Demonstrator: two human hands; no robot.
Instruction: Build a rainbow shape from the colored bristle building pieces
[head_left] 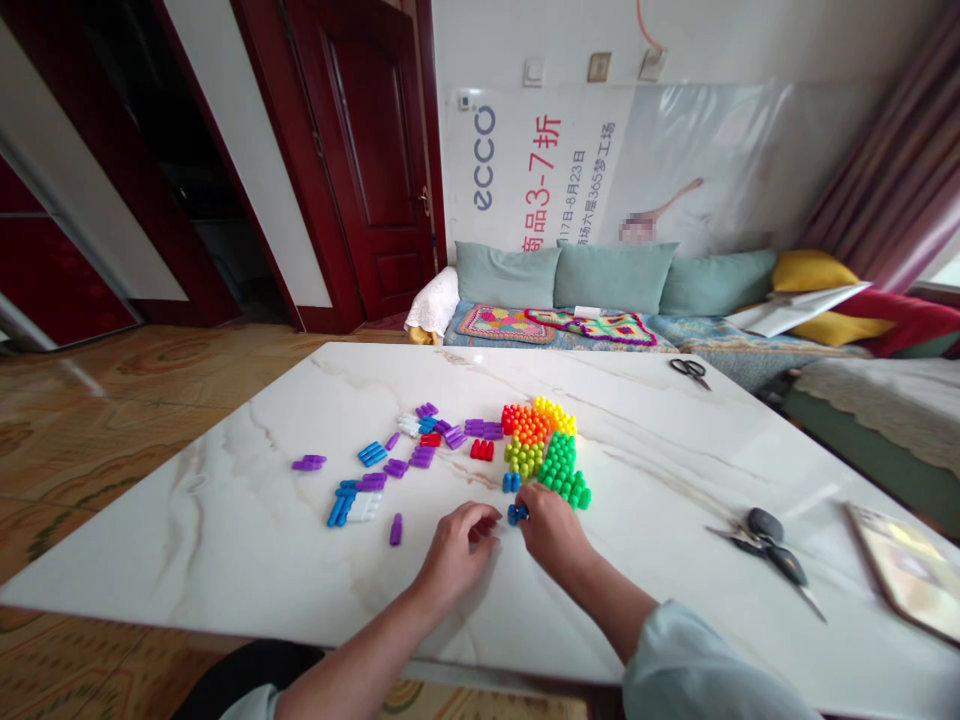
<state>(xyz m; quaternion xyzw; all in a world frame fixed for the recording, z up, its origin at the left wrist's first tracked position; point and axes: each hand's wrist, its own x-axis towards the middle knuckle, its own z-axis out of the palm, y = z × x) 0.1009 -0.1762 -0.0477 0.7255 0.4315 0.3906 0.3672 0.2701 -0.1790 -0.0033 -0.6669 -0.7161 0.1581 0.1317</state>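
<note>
My right hand [551,525] is closed, its fingertips on small blue bottle-shaped plastic pieces [516,514] at the table surface. Just left of it, my left hand [459,548] rests low over the table, its fingers curved and apart with nothing visible between them. Beyond my right fingers lies another blue pair [511,483]. Upright green pieces [559,465], olive pieces [525,458], orange pieces [529,425], red pieces [514,417] and yellow pieces [555,415] stand grouped together. To the left, purple pieces [421,457], blue pieces [372,454] and white pieces [365,507] lie on their sides.
The white marbled table [247,520] carries scissors [772,555] with black handles at right and black-handled scissors [690,371] at the far edge. A phone-like flat object [907,570] lies at the right. Behind the table stands a sofa with green cushions [615,278].
</note>
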